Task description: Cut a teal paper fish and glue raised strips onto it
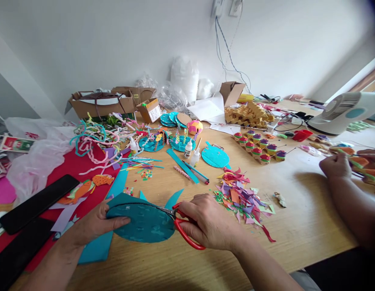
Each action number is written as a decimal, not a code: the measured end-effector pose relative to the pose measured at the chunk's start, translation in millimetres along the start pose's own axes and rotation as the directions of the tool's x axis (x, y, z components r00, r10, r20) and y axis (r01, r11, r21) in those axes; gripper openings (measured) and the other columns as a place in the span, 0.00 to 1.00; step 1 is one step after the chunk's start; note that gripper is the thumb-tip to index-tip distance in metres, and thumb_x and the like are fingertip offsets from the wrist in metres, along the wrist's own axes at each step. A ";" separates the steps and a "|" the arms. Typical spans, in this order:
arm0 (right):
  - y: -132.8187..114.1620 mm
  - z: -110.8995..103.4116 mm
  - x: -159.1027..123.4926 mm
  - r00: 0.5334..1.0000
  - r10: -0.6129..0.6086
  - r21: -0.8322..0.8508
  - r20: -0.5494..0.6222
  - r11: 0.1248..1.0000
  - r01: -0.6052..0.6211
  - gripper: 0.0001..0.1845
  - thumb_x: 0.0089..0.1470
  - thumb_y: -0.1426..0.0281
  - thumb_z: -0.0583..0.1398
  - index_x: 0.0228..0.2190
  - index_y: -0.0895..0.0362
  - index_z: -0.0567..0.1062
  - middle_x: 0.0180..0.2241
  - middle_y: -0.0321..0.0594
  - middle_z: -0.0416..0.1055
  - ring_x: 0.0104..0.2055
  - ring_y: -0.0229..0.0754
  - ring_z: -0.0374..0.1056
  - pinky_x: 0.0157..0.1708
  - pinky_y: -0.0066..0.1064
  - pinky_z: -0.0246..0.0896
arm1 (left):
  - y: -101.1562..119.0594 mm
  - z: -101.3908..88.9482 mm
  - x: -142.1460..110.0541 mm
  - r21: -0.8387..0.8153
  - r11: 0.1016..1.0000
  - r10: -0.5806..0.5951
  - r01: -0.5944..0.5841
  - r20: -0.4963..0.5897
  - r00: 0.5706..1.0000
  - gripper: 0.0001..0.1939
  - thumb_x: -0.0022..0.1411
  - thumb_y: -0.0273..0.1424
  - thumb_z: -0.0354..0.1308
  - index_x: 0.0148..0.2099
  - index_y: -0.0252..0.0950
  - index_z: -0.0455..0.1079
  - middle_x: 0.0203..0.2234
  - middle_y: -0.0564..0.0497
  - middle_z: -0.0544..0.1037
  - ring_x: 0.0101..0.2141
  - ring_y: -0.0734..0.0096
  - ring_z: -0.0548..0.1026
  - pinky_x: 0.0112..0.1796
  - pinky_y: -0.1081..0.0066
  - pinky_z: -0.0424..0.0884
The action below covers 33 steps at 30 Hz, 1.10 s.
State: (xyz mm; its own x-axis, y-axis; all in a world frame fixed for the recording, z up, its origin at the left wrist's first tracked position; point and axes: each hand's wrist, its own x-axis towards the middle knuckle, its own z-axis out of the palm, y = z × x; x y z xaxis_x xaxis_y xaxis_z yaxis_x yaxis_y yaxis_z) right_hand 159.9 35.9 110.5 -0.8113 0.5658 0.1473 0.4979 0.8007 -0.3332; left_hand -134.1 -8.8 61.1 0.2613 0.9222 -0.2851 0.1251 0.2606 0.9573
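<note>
My left hand [104,222] grips the left end of a teal oval cutout [141,224], thumb on top and fingers beneath. Red-handled scissors [187,236] are in my right hand [208,220], with fingers through the loops. Their blades meet the right edge of the oval, close to a dark curved line along its far side. Two pointed teal scraps [174,198] lie just beyond it on the table. Under my left forearm is a teal sheet [96,248]. A heap of coloured paper scraps [241,196] lies to the right of the scissors.
Two black phone-like slabs [38,202] lie at left on red paper [69,163]. Glue bottles [188,149], pens and another teal cutout [215,156] lie mid-table. Egg cartons [249,115] and a white fan [341,113] stand further right. Another person's hands [337,165] work at the right edge.
</note>
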 end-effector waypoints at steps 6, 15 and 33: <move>0.8 -2.7 -0.8 0.999 0.009 0.060 0.032 0.998 -0.011 0.12 0.57 0.63 0.52 0.26 0.56 0.65 0.20 0.34 0.65 0.21 0.34 0.54 0.24 0.28 0.42 | 5.1 -1.1 -4.2 0.026 0.999 0.018 -0.019 0.032 0.999 0.16 0.50 0.39 0.66 0.41 0.40 0.77 0.34 0.55 0.81 0.34 0.65 0.77 0.37 0.71 0.74; 3.2 -4.5 -0.9 0.998 0.016 0.100 0.062 0.995 -0.022 0.09 0.56 0.64 0.53 0.26 0.55 0.63 0.21 0.33 0.64 0.22 0.34 0.54 0.25 0.28 0.42 | 10.7 1.5 1.2 0.003 0.999 0.051 -0.051 0.070 0.996 0.13 0.50 0.39 0.67 0.39 0.41 0.77 0.35 0.56 0.81 0.35 0.68 0.77 0.37 0.74 0.73; -0.6 0.0 3.6 0.999 0.027 0.050 0.039 0.998 -0.029 0.13 0.58 0.61 0.51 0.26 0.55 0.65 0.21 0.35 0.65 0.22 0.36 0.56 0.25 0.29 0.42 | 1.5 -1.5 -0.1 0.019 0.999 0.039 -0.040 0.061 0.997 0.12 0.50 0.37 0.67 0.38 0.42 0.77 0.37 0.57 0.80 0.33 0.72 0.75 0.36 0.75 0.73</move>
State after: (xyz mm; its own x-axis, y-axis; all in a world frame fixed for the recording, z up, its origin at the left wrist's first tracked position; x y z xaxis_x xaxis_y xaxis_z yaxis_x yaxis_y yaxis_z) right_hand 156.6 37.5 111.2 -0.8088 0.5792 0.1017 0.5054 0.7731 -0.3833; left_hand -135.4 -8.0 62.7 0.3239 0.9125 -0.2498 0.1330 0.2175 0.9670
